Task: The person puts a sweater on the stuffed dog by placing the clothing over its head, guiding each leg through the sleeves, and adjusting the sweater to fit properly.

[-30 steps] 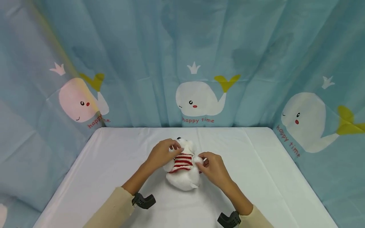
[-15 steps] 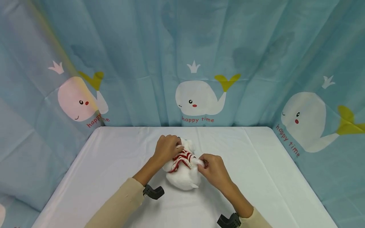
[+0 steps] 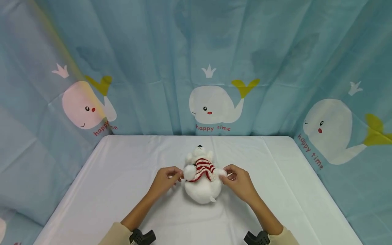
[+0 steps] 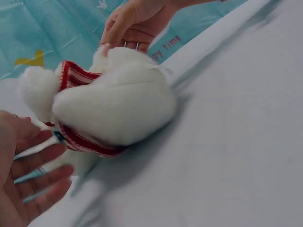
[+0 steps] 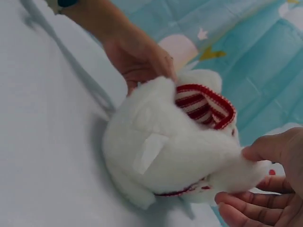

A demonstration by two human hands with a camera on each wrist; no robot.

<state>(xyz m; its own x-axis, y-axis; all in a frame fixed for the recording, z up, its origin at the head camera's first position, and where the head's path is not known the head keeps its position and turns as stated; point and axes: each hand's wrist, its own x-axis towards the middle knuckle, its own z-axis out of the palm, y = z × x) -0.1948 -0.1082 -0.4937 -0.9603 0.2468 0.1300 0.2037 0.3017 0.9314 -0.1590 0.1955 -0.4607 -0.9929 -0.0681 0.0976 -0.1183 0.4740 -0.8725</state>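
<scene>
A white plush bear (image 3: 202,191) lies on the table with its dark nose pointing away from me. It wears a red-and-white striped knitted vest (image 3: 204,166), whose lower hem is bunched up over the back. My right hand (image 3: 240,182) pinches the bear's right-side paw (image 5: 241,174) between thumb and fingers. At the opposite side, my left hand (image 3: 165,181) is beside the other paw (image 3: 190,172), its fingertips at the fur. In the left wrist view the left hand's fingers (image 4: 40,182) are extended and spread apart.
A white cloth (image 3: 134,153) covers the table. Blue curtains (image 3: 147,68) printed with whales hang along the back and both sides. Each wrist carries a black camera mount (image 3: 142,237).
My left hand has left the vest near the bear's neck and moved down and left to the paw. The bear has turned slightly and shifted right. My right hand keeps its pinch.
</scene>
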